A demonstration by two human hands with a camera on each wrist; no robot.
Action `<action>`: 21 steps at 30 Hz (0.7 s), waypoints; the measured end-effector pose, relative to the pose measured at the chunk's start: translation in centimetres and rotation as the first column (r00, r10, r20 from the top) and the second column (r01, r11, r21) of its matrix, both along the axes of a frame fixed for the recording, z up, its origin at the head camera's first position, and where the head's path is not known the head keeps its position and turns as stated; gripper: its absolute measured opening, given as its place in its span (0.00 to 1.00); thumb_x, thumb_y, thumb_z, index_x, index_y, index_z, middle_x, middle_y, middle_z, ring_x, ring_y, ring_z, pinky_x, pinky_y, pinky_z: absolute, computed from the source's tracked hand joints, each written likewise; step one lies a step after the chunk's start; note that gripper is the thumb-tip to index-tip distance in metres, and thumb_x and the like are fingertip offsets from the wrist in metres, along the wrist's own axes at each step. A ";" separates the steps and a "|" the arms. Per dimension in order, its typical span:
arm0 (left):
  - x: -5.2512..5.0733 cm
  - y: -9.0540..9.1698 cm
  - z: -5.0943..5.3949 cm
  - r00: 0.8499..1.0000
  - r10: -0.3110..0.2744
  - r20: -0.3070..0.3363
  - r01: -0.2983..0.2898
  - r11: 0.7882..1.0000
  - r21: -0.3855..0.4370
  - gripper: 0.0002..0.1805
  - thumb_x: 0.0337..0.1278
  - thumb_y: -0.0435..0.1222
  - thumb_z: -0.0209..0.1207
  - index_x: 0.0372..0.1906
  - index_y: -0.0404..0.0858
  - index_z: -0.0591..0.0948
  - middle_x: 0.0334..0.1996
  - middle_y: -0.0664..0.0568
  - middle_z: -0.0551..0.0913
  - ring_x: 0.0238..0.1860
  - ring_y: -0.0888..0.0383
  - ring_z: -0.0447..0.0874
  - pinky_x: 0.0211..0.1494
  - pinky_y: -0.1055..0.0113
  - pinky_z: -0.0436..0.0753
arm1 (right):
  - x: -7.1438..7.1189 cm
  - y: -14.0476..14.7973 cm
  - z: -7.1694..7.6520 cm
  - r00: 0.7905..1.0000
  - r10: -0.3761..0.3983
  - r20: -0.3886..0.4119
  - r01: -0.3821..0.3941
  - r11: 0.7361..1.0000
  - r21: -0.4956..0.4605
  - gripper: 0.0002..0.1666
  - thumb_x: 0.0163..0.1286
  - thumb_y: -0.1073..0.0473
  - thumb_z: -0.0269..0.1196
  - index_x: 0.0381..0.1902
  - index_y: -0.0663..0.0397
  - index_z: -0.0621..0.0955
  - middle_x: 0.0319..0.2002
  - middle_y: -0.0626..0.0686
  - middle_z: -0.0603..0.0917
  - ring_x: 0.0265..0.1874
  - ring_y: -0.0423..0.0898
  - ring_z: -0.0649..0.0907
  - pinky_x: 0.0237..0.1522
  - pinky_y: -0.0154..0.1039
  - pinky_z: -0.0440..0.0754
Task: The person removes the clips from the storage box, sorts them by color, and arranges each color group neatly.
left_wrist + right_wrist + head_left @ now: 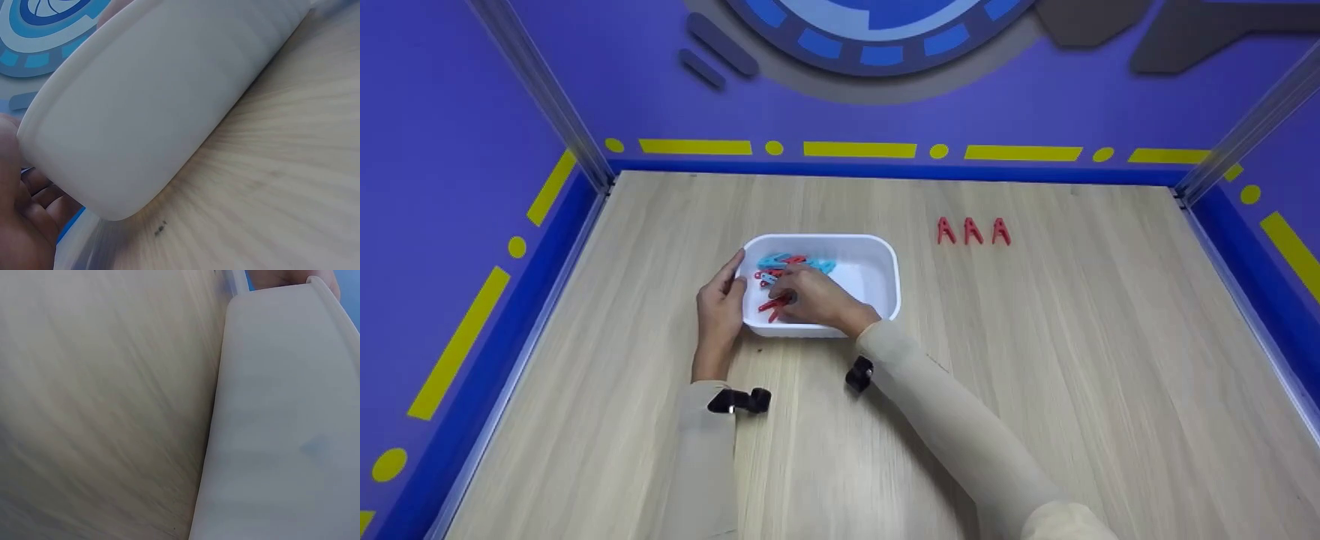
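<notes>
A white plastic tub (pixel 877 285) stands on the table with red and light-blue clothespins (pixel 771 262) heaped in its left part. My left hand (pixel 720 309) grips the tub's left end, thumb at the rim and fingers along the outer wall. Reaching in over the front rim, my right hand (pixel 814 298) has its fingers curled at a red clothespin (pixel 771 306) and appears to pinch it; the fingertips are partly hidden. In the left wrist view, the tub's outer wall (pixel 129 112) fills much of the picture. The right wrist view shows the tub's side (pixel 281 410), not the right fingers.
Three red clothespins stand in a row on the wooden table (pixel 1080 337), right of the tub: left one (pixel 946 231), middle one (pixel 973 231), right one (pixel 1000 232). Blue-purple panels (pixel 885 124) wall the table at the back and both sides.
</notes>
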State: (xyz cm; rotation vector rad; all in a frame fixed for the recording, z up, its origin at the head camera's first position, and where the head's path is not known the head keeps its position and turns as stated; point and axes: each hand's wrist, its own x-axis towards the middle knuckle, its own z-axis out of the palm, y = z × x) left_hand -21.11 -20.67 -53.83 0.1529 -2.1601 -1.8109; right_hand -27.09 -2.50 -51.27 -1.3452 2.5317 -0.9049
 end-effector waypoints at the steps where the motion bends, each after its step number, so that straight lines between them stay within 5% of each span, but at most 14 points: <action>1: 0.0 0.0 0.0 1.000 0.000 0.002 0.000 1.000 0.002 0.25 0.79 0.26 0.49 0.75 0.34 0.75 0.75 0.42 0.73 0.77 0.49 0.69 0.78 0.55 0.69 | 0.0 0.0 0.0 1.000 0.000 -0.003 0.000 1.000 0.004 0.13 0.65 0.67 0.77 0.47 0.65 0.90 0.45 0.57 0.91 0.49 0.53 0.84 0.59 0.43 0.82; 21: 0.2 0.0 0.0 1.000 0.001 0.009 -0.001 1.000 0.001 0.25 0.80 0.27 0.49 0.75 0.37 0.76 0.75 0.46 0.74 0.77 0.52 0.68 0.79 0.59 0.68 | 0.0 0.3 0.6 0.999 -0.047 0.019 0.048 0.999 -0.022 0.12 0.70 0.63 0.74 0.50 0.61 0.90 0.44 0.54 0.91 0.46 0.48 0.87 0.57 0.42 0.84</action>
